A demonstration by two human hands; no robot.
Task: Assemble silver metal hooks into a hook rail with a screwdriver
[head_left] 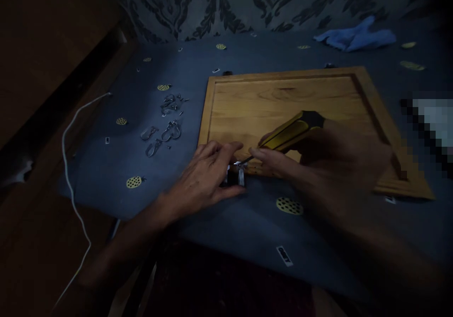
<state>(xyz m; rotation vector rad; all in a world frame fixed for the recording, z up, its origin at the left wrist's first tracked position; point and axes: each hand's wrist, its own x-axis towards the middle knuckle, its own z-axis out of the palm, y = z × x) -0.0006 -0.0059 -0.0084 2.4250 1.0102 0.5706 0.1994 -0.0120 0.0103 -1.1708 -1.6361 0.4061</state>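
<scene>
My right hand point(329, 161) is wrapped round a yellow-and-black screwdriver point(288, 133), its thumb along the shaft side. The dark shaft slants down to the left, its tip at a small shiny metal fitting point(241, 173) on the near edge of a wooden board point(255, 109). Thumb and fingers of my left hand point(208, 175) close round this fitting from the left and hide part of it. The board is a flat, framed panel with a recessed middle. In the dim light I cannot make out whether the tip sits in a screw.
Metal loop-shaped clips point(171, 130) and several small screws point(181, 113) lie left of the board on a blue pineapple-print cloth point(106, 171). A blue rag point(357, 36) lies at the back right. A white cable point(72, 189) runs down the left. A pixelated object point(433, 121) is at right.
</scene>
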